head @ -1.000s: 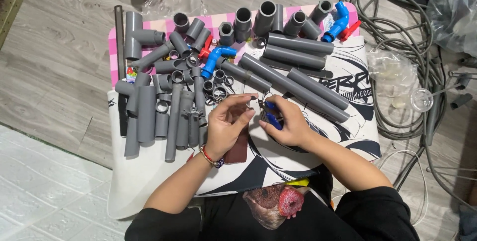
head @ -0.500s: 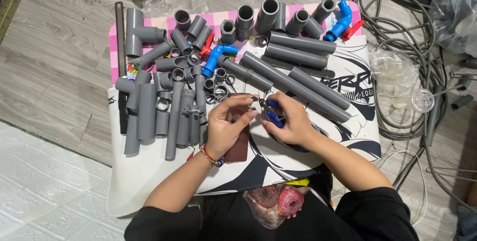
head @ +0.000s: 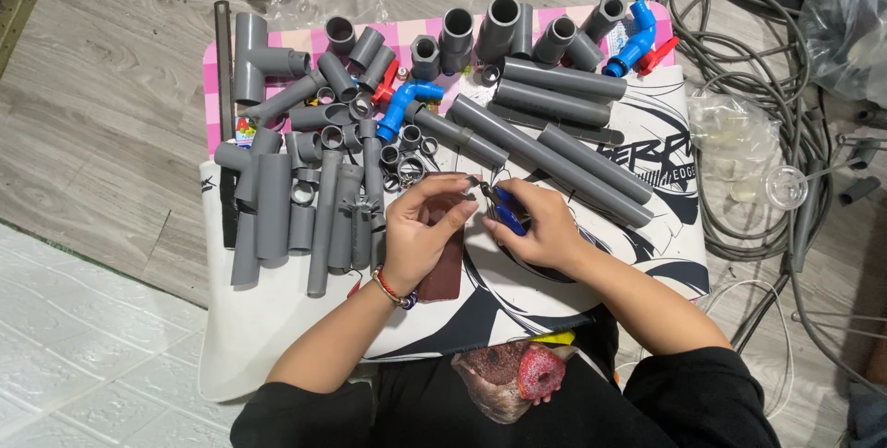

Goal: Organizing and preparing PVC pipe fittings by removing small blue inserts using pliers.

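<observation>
The person's left hand and right hand are meeting over the middle of a white board printed with black graphics, which is lying on a grey wood-look floor. The right hand is gripping a small pair of pliers with blue handles, its fingers curled shut around the handles, with the metal tip pointing toward the left hand. The left hand's fingertips are pinched together right at that tip; whatever small thing they are nipping is too small to make out. A flat dark brown rectangular piece is lying on the board beneath the left hand, its lower end showing past the wrist, which is wearing a red beaded bracelet.

Across the board's far half, many grey plastic pipe lengths and fittings are spreading out: a row of short grey pipes is lying side by side at the board's left, long grey pipes are slanting across its right, and a grey T-fitting is sitting at its far left corner. A blue plastic elbow fitting is lying among them near the board's middle, and another blue elbow near its far right corner. Off the board's right edge, a tangle of grey cables is coiling on the floor.
</observation>
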